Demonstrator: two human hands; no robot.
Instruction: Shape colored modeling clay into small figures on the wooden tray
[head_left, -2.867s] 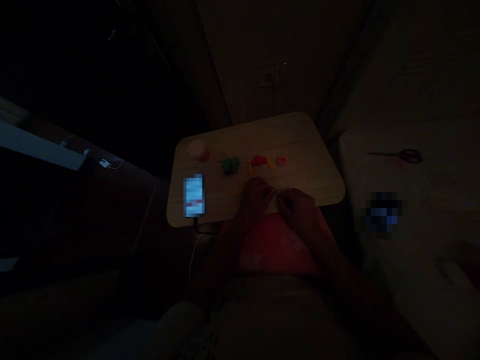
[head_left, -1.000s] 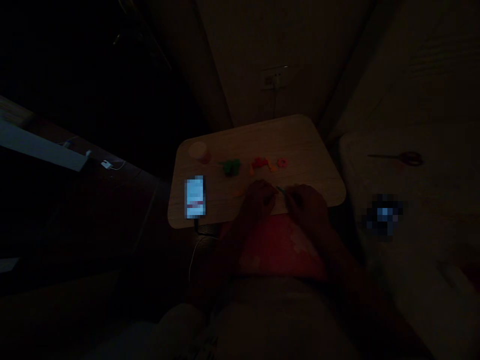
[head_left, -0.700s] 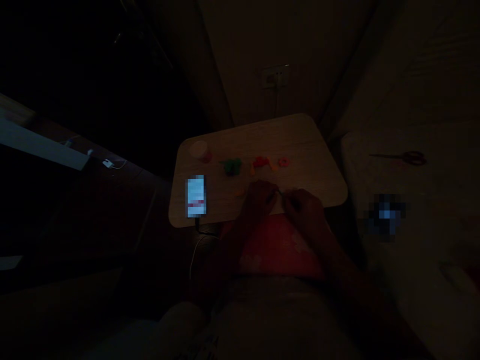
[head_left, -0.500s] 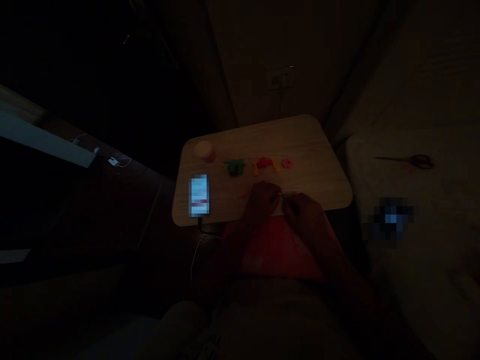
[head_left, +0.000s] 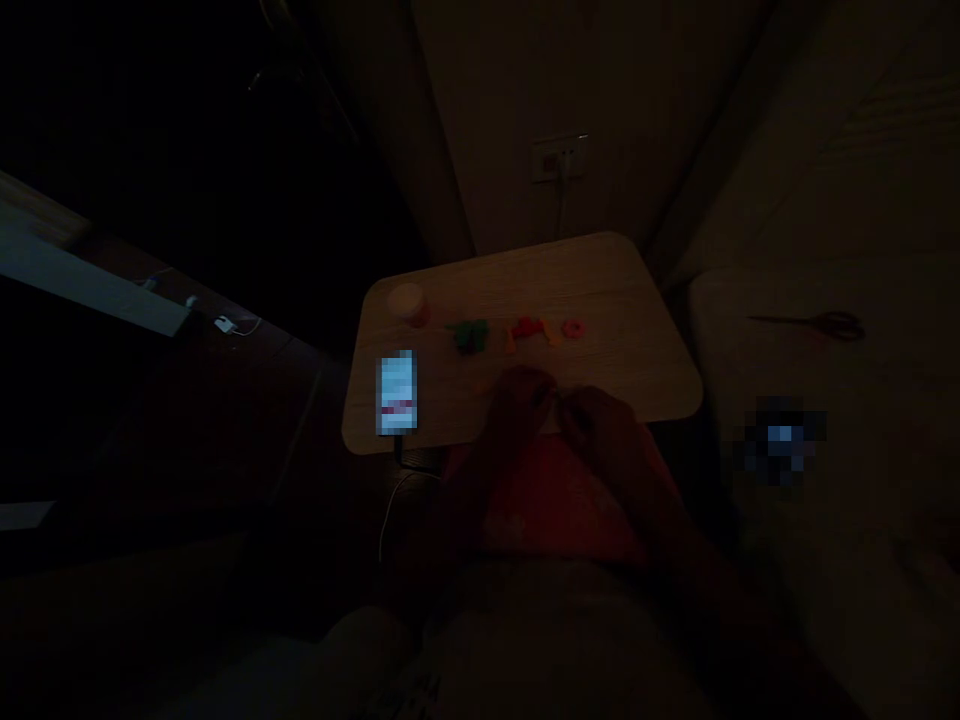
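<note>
moving slowly and gently looks best for the small thin piece [head_left: 556, 394] between the left hand [head_left: 517, 400] and the right hand [head_left: 604, 425], over the table [head_left: 652, 370], because i cannot tell if either is closed on it.

Phone [head_left: 397, 392] lies before a tub, it seems, on the table [head_left: 630, 290].

Held item [head_left: 556, 395] too small to tell, phone screen [head_left: 397, 392] pixelated
</note>
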